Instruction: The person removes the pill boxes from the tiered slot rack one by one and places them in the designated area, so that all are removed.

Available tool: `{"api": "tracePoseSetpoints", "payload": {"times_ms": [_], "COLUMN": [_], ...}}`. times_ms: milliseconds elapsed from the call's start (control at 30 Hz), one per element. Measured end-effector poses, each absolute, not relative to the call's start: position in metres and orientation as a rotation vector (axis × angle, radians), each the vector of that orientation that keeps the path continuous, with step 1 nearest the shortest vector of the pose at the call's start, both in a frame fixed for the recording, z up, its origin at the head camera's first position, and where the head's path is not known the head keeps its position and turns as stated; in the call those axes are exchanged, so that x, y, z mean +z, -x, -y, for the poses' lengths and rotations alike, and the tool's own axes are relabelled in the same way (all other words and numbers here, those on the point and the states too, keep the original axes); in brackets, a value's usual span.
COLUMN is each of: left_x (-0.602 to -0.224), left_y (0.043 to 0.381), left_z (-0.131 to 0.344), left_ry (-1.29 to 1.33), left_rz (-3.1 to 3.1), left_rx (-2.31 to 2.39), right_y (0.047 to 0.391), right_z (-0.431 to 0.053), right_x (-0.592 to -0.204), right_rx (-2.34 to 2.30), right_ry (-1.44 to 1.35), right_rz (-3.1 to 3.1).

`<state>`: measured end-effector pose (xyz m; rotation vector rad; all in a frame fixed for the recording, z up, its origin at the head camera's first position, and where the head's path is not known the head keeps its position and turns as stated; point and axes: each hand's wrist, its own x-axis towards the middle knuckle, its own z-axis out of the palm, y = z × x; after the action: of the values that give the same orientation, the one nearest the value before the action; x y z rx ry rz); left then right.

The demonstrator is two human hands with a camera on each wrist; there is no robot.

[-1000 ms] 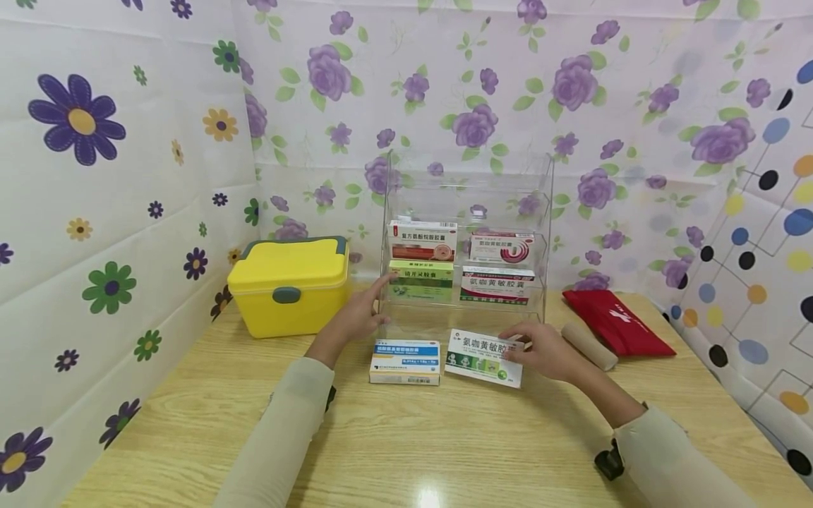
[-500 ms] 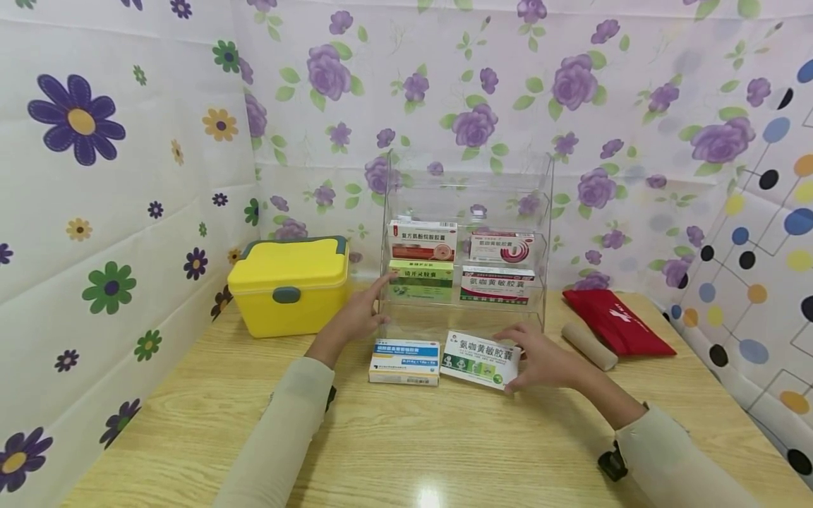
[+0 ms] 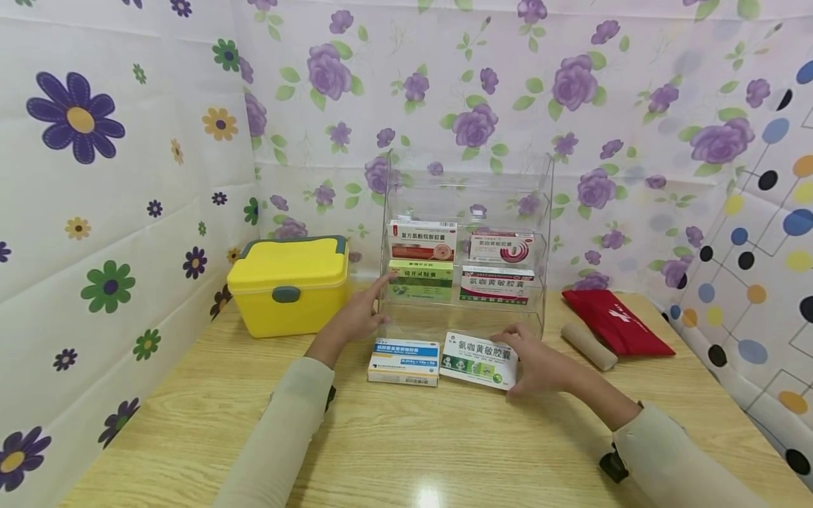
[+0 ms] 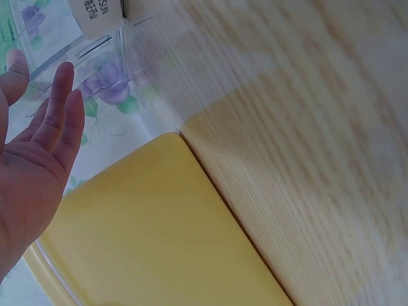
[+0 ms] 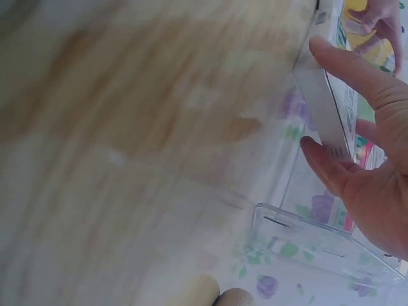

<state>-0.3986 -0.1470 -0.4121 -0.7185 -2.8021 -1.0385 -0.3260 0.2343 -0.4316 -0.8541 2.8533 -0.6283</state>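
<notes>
My right hand (image 3: pixel 540 363) holds a white-and-green medicine box (image 3: pixel 476 361) by its right end, thumb at the near edge and fingertips at the far edge. In the right wrist view the white side of this box (image 5: pixel 325 105) lies between thumb and fingers. A blue-and-white medicine box (image 3: pixel 404 361) lies close to its left. My left hand (image 3: pixel 356 317) is at the left side of a clear acrylic rack (image 3: pixel 464 319), fingers extended and spread, a fingertip by the green medicine box (image 3: pixel 421 282). Whether it presses the rack is unclear.
On the rack also stand a red-and-white box (image 3: pixel 423 241), a pink-and-white box (image 3: pixel 502 248) and a white-and-red box (image 3: pixel 497 286). A yellow case (image 3: pixel 288 289) is at left. A tan roll (image 3: pixel 588 346) and red pouch (image 3: pixel 617 322) lie at right.
The white-and-green box has shifted slightly left, against or close to the blue-and-white box. My right thumb has come to its near edge. My left hand stays in place.
</notes>
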Motion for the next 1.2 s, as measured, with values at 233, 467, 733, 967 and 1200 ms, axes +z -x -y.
{"api": "tracePoseSetpoints", "payload": {"times_ms": [233, 467, 733, 967, 1200], "left_x": [-0.4123, -0.4111, -0.4126, -0.4150, -0.4139], "left_y": [0.4000, 0.4005, 0.4010, 0.4014, 0.4006], "left_z": [0.1464, 0.1456, 0.1455, 0.1460, 0.1461], "left_ry": [0.702, 0.690, 0.683, 0.680, 0.680], "left_rz": [2.811, 2.813, 2.824, 2.825, 2.820], "left_rx": [-1.054, -1.053, -1.030, -1.046, -1.049], "right_y": [0.3265, 0.3277, 0.3304, 0.3330, 0.3317], "right_z": [-0.2348, -0.2360, -0.2386, -0.2398, -0.2377], "right_x": [-0.4306, -0.4298, -0.4319, -0.4349, -0.4334], "right_rx": [-0.563, -0.534, -0.560, -0.574, -0.644], "right_ry": [0.868, 0.868, 0.900, 0.927, 0.925], "right_rz": [-2.857, -2.847, -2.820, -2.798, -2.784]}}
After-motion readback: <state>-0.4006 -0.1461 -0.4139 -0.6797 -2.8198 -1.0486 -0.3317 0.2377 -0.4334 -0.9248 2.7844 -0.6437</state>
